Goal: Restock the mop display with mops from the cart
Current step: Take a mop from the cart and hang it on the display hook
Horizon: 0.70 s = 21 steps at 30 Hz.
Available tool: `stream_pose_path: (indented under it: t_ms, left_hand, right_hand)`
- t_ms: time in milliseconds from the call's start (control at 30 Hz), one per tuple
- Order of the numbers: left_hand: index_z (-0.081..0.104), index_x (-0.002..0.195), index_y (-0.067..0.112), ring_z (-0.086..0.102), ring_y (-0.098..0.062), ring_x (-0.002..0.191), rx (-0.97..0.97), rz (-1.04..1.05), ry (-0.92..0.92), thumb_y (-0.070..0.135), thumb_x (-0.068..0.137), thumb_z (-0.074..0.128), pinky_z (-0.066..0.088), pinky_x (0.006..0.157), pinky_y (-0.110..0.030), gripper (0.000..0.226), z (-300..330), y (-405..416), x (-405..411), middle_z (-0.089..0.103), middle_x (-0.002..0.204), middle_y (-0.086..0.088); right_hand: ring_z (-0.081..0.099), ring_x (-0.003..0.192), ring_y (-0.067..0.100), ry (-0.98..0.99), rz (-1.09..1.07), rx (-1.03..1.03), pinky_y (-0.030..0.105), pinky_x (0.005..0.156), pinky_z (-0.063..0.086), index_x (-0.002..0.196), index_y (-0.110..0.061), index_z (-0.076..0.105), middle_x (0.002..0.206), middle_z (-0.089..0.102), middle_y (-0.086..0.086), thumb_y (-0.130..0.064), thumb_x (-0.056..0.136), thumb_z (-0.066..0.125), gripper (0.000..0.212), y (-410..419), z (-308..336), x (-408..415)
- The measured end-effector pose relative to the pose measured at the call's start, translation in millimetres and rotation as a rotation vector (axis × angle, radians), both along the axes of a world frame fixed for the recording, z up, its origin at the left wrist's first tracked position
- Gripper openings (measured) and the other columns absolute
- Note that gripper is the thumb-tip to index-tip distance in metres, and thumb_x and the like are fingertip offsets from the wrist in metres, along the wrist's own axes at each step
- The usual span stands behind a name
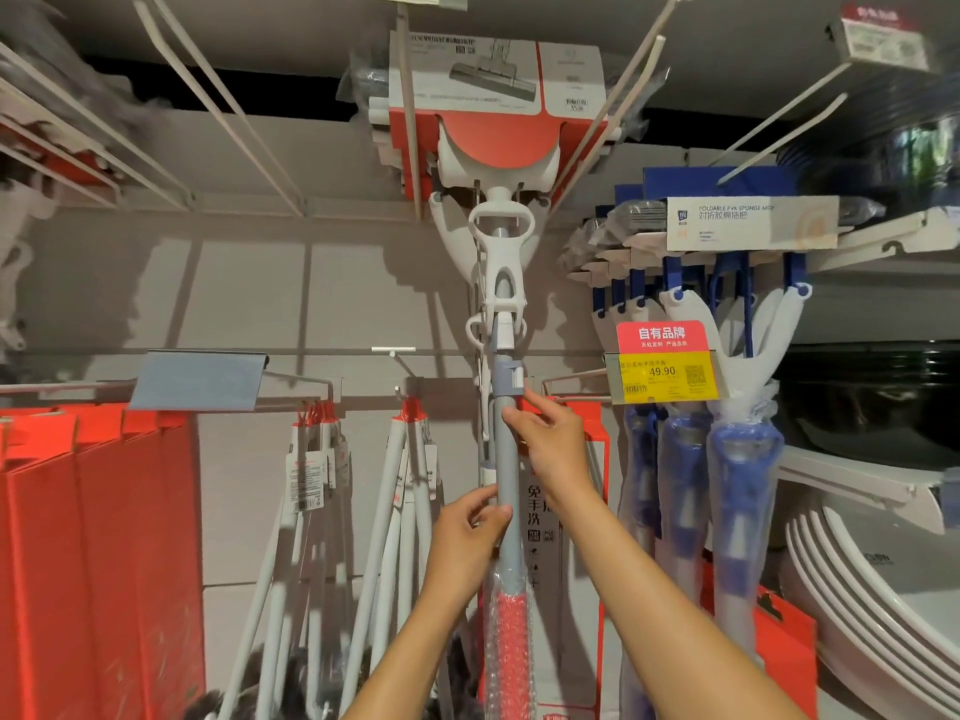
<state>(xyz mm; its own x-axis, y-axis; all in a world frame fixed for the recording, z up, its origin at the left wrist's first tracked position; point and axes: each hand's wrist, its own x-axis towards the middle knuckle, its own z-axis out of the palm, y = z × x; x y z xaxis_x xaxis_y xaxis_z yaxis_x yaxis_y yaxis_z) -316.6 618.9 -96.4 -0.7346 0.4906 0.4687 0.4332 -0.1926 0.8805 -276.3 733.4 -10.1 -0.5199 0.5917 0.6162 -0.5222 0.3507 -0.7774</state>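
I am partway through hanging one mop [506, 459] on the display: both hands hold its grey pole upright in front of the back wall, with the head up at the top hooks. My left hand [470, 537] has its grip closed round the pole low down, just above the bubble-wrapped red handle section. My right hand [553, 449] pinches the pole higher, fingers curled on it just below the grey collar [508, 379]. The white squeeze frame and the red-and-white carton sleeve [493, 96] on the mop head sit among the long white hooks [605, 116] overhead; I cannot tell whether the head is already seated on one. I judge the next move to be a small lift and nudge toward the far wall to settle it, then letting go one hand at a time so the pole hangs straight.

The mop is slim, grey and white, its lower part wrapped in bubble film. Blue mops [737, 459] hang just to the right under a yellow price tag [667, 376], and white-poled ones [410, 485] to the left.
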Motion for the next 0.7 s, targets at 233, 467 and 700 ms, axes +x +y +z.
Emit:
stream_pose_path:
  t_ms: [233, 467, 700]
  left_hand:
    - [0.067, 0.13, 0.012, 0.067, -0.013, 0.111, -0.024, 0.032, -0.06, 0.021, 0.101, 0.06, 0.054, 0.101, -0.036, 0.031, -5.1, -0.3, 8.5, 0.073, 0.12, -0.001]
    - [0.067, 0.107, 0.04, 0.065, 0.014, 0.091, -0.099, 0.027, -0.09, 0.035, 0.107, 0.044, 0.048, 0.076, -0.009, 0.023, -14.7, -37.4, 48.4, 0.071, 0.091, 0.034]
    - [0.062, 0.107, 0.048, 0.053, 0.03, 0.096, -0.081, 0.117, 0.041, 0.036, 0.109, 0.038, 0.039, 0.082, -0.001, 0.027, -24.5, -99.3, 137.1, 0.061, 0.097, 0.049]
  right_hand:
    - [0.066, 0.088, 0.021, -0.15, -0.138, 0.018, 0.041, 0.087, 0.055, 0.109, -0.005, 0.076, 0.094, 0.074, 0.007, -0.015, 0.09, 0.072, 0.021, -10.2, -2.2, 6.2]
    - [0.058, 0.113, 0.006, -0.198, -0.107, 0.045, 0.02, 0.097, 0.051, 0.135, -0.01, 0.061, 0.129, 0.064, -0.002, -0.024, 0.098, 0.064, 0.04, -39.2, -45.7, 61.6]
    - [0.056, 0.118, -0.008, -0.166, -0.012, 0.092, 0.018, 0.105, 0.045, 0.137, -0.02, 0.06, 0.134, 0.062, -0.009, -0.022, 0.099, 0.061, 0.038, -85.5, -89.0, 155.8]
